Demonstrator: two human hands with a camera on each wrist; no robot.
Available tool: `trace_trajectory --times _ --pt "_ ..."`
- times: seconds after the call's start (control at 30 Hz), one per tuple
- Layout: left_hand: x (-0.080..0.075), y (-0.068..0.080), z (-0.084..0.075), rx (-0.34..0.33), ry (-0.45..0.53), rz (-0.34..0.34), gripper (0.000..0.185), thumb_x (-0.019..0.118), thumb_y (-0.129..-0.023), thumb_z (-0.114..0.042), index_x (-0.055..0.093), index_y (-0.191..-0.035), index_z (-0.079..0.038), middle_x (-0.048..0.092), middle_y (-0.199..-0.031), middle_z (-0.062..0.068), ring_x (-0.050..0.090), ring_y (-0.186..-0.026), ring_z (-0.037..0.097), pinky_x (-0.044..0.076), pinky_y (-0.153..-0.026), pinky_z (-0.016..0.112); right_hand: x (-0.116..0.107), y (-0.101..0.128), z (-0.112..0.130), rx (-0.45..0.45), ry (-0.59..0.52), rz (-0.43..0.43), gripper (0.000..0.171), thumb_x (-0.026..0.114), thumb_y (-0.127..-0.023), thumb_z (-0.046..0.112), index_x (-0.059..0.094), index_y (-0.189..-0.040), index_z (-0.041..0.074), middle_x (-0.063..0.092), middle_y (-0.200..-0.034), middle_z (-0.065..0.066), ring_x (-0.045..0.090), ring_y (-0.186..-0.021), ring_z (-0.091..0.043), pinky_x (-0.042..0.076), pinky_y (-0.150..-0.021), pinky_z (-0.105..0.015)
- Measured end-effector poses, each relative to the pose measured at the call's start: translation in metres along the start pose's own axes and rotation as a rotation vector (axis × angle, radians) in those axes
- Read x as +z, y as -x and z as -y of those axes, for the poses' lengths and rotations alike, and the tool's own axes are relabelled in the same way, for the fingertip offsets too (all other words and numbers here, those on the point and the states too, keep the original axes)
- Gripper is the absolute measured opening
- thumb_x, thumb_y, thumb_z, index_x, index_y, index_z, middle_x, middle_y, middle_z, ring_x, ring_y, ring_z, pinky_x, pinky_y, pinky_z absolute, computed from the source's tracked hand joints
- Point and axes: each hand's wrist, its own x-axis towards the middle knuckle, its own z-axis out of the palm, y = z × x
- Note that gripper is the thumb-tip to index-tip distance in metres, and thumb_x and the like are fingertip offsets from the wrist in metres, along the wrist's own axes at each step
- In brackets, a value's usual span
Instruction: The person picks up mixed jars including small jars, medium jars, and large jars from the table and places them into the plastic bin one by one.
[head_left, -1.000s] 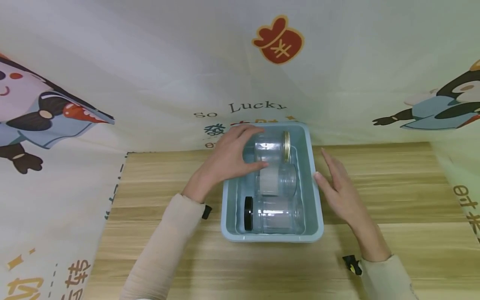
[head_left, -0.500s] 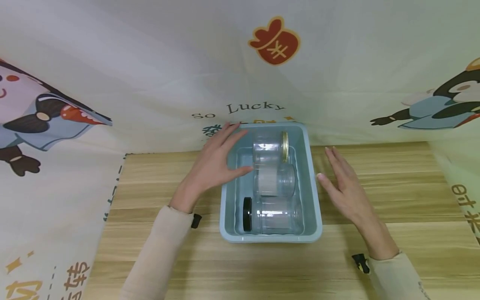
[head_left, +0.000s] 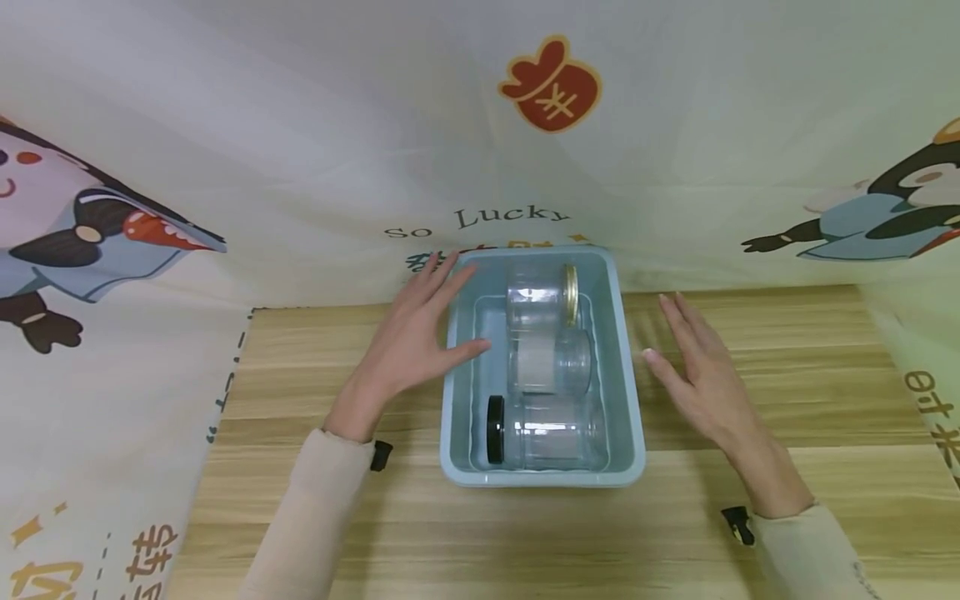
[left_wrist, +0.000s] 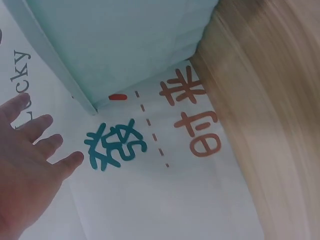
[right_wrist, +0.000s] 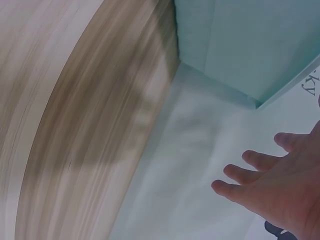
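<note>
Three jars (head_left: 546, 367) lie on their sides inside the blue bin (head_left: 628, 392) (placement looks complete). Left hand (head_left: 408, 337), at the bin's 9 o'clock, and right hand (head_left: 701, 375), at 3 o'clock, are flat-fingered, holding nothing; no loose jars are visible.

Backdrop cloth (head_left: 315, 125): printed "So Lucky" (head_left: 480, 221) in dark letters, head view, directly behind the blue bin (head_left: 626, 400). Red emblem (head_left: 553, 83) above it carries one yellow Chinese character, not legible. Left wrist view: "ucky" fragment at the left edge, plus a teal character (left_wrist: 114, 145) and orange characters (left_wrist: 192, 117) on the cloth. Jars: no readable labels.
</note>
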Motion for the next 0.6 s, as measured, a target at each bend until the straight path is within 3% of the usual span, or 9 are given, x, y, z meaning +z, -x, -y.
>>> trace_trajectory --times 0.17,0.37,0.6 --pt "0.001 0.012 0.003 -0.018 -0.013 -0.005 0.096 0.067 -0.086 -0.06 0.013 -0.16 -0.03 0.013 -0.166 0.008 0.007 -0.151 0.036 0.01 -0.119 0.055 -0.005 0.002 -0.006 -0.013 0.011 -0.001 0.07 0.052 -0.102 0.036 0.02 -0.159 0.014 0.016 -0.163 -0.019 0.017 -0.145 -0.048 0.016 -0.113 -0.066" --pt "0.006 0.034 0.01 -0.089 0.031 -0.023 0.096 0.064 -0.088 -0.058 0.011 -0.161 -0.024 0.009 -0.166 0.01 0.004 -0.151 0.033 0.008 -0.119 0.053 -0.01 0.008 -0.014 -0.036 0.066 -0.003 0.072 0.053 -0.101 0.039 0.02 -0.159 0.014 0.017 -0.162 -0.022 0.015 -0.146 -0.048 0.012 -0.115 -0.063" --pt "0.007 0.05 0.015 -0.137 0.067 -0.048 0.093 0.063 -0.09 -0.056 0.011 -0.161 -0.025 0.004 -0.166 0.002 0.0 -0.152 0.028 0.007 -0.119 0.054 -0.012 0.011 -0.02 -0.05 0.104 0.001 0.075 0.054 -0.099 0.043 0.019 -0.16 0.016 0.015 -0.163 -0.02 0.013 -0.146 -0.049 0.008 -0.116 -0.062"
